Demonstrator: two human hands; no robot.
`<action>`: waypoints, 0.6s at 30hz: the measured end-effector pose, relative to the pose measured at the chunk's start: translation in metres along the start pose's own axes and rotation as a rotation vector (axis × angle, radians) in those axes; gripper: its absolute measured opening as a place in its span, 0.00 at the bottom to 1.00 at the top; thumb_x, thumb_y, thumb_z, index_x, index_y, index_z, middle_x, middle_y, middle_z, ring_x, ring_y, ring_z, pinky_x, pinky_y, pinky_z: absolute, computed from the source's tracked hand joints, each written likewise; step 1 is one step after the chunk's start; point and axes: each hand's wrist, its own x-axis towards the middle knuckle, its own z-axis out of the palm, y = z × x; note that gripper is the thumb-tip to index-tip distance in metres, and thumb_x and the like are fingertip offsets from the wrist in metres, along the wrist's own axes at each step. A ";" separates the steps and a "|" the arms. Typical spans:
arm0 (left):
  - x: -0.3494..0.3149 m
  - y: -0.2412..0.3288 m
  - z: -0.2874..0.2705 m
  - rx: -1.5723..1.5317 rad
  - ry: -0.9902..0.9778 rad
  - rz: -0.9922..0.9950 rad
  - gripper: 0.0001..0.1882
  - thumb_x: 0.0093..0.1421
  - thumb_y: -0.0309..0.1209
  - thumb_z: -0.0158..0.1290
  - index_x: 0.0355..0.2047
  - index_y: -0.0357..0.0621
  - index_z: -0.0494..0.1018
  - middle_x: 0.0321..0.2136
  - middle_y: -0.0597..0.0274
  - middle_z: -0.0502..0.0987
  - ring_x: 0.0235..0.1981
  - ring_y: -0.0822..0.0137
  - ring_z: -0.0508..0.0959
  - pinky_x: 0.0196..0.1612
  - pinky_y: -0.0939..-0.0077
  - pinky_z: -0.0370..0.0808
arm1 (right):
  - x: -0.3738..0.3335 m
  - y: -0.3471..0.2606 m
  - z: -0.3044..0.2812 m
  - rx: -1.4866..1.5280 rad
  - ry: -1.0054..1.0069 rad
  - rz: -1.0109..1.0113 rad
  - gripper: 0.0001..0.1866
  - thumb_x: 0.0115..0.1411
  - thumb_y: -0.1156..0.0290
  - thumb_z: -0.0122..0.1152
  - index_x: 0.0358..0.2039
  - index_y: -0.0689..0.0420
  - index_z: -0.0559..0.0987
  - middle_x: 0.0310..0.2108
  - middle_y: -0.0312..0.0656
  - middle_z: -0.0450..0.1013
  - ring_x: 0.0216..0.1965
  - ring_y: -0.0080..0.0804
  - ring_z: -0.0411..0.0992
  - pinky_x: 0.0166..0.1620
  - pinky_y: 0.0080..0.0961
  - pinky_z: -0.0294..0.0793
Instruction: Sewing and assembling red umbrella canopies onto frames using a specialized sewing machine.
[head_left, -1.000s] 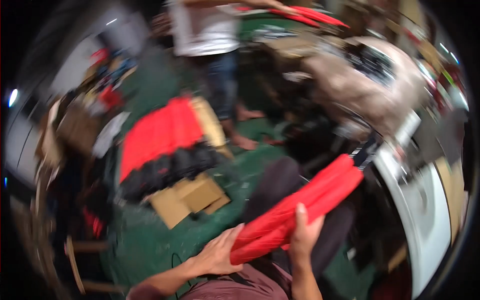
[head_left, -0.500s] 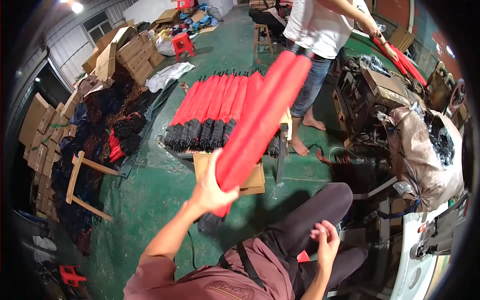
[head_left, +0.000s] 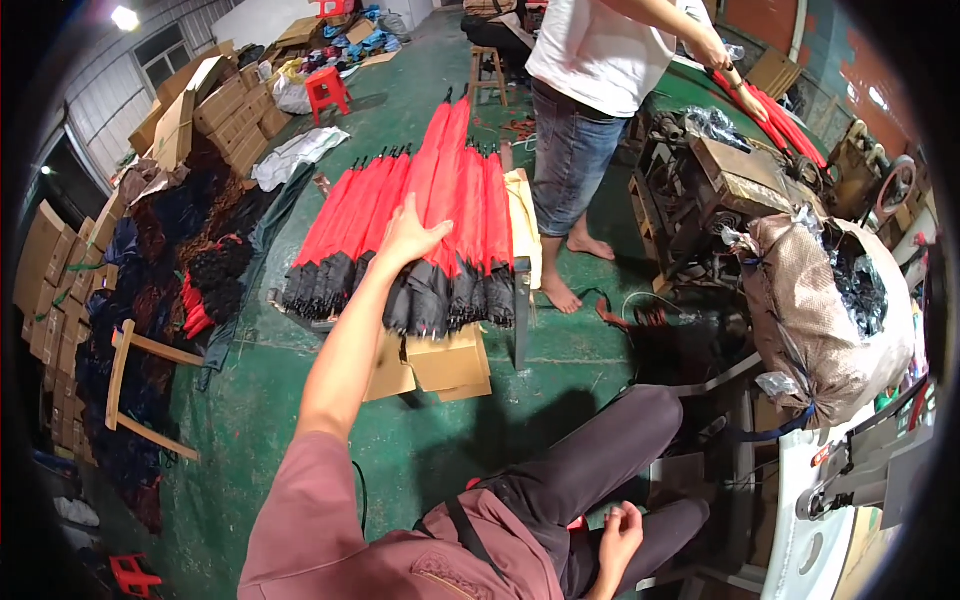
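Observation:
Two folded red umbrellas (head_left: 440,165) with black lower ends lie on top of a row of similar red-and-black umbrellas (head_left: 335,215) on a low table. My left hand (head_left: 410,237) is wrapped round their lower red part, thumb stretched to the right; some of its fingers are hidden. The tips of these two umbrellas stick out farther than the rest of the row. My right hand (head_left: 621,542) rests by my thighs with its fingers loosely curled in, and I see nothing in it.
A cardboard piece (head_left: 450,365) hangs below the table. To the right stand a woven sack (head_left: 815,320) and a white-topped machine (head_left: 805,500). Another person (head_left: 590,100) stands beyond the table, handling red umbrellas. At left are a wooden frame (head_left: 122,370) and stacked cartons (head_left: 50,270).
My left hand has moved forward and lowered the red umbrellas from mid-air onto the row. My right hand has dropped a little toward my lap, its fingers more curled.

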 end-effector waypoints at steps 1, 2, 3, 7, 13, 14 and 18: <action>0.012 -0.016 0.016 0.123 -0.069 0.017 0.57 0.53 0.56 0.65 0.73 0.35 0.55 0.65 0.27 0.67 0.67 0.38 0.69 0.70 0.54 0.65 | -0.002 -0.003 0.004 -0.172 -0.029 -0.077 0.14 0.70 0.72 0.60 0.51 0.69 0.77 0.37 0.45 0.82 0.37 0.34 0.81 0.43 0.30 0.80; 0.020 -0.022 0.030 0.238 -0.150 0.045 0.56 0.56 0.58 0.63 0.74 0.36 0.55 0.67 0.27 0.64 0.69 0.37 0.66 0.72 0.54 0.63 | -0.001 -0.005 0.003 -0.176 -0.016 -0.068 0.14 0.70 0.72 0.60 0.51 0.69 0.77 0.37 0.45 0.82 0.37 0.34 0.81 0.43 0.30 0.80; 0.024 -0.019 0.039 0.233 -0.166 0.066 0.56 0.56 0.58 0.63 0.74 0.36 0.55 0.67 0.27 0.64 0.69 0.37 0.66 0.72 0.54 0.63 | -0.001 -0.008 0.003 -0.245 -0.030 -0.093 0.14 0.69 0.72 0.61 0.50 0.69 0.78 0.36 0.46 0.82 0.36 0.35 0.81 0.44 0.30 0.80; 0.013 -0.027 0.061 0.141 -0.218 0.067 0.53 0.59 0.64 0.58 0.71 0.35 0.61 0.69 0.29 0.61 0.71 0.37 0.63 0.73 0.52 0.60 | 0.000 -0.018 0.004 -0.382 -0.064 -0.109 0.15 0.67 0.72 0.63 0.49 0.69 0.79 0.34 0.49 0.81 0.35 0.36 0.80 0.45 0.31 0.78; -0.039 -0.002 0.048 0.006 -0.015 0.167 0.40 0.65 0.52 0.59 0.64 0.29 0.67 0.62 0.31 0.70 0.66 0.38 0.69 0.69 0.52 0.65 | 0.004 -0.022 0.006 -0.411 -0.091 -0.066 0.15 0.66 0.70 0.63 0.48 0.66 0.79 0.35 0.53 0.82 0.38 0.48 0.82 0.46 0.38 0.79; -0.055 0.004 0.045 -0.023 0.070 0.198 0.37 0.66 0.48 0.58 0.63 0.27 0.68 0.60 0.32 0.73 0.65 0.39 0.71 0.68 0.53 0.66 | 0.004 -0.022 0.007 -0.412 -0.096 -0.062 0.15 0.66 0.70 0.63 0.48 0.66 0.79 0.35 0.53 0.82 0.38 0.48 0.82 0.46 0.38 0.79; -0.107 0.009 0.050 -0.120 0.259 0.307 0.30 0.66 0.41 0.59 0.59 0.27 0.70 0.57 0.33 0.74 0.61 0.39 0.72 0.68 0.49 0.65 | 0.003 -0.027 0.012 -0.472 -0.091 -0.090 0.15 0.66 0.69 0.63 0.48 0.67 0.79 0.36 0.55 0.82 0.38 0.49 0.82 0.45 0.39 0.79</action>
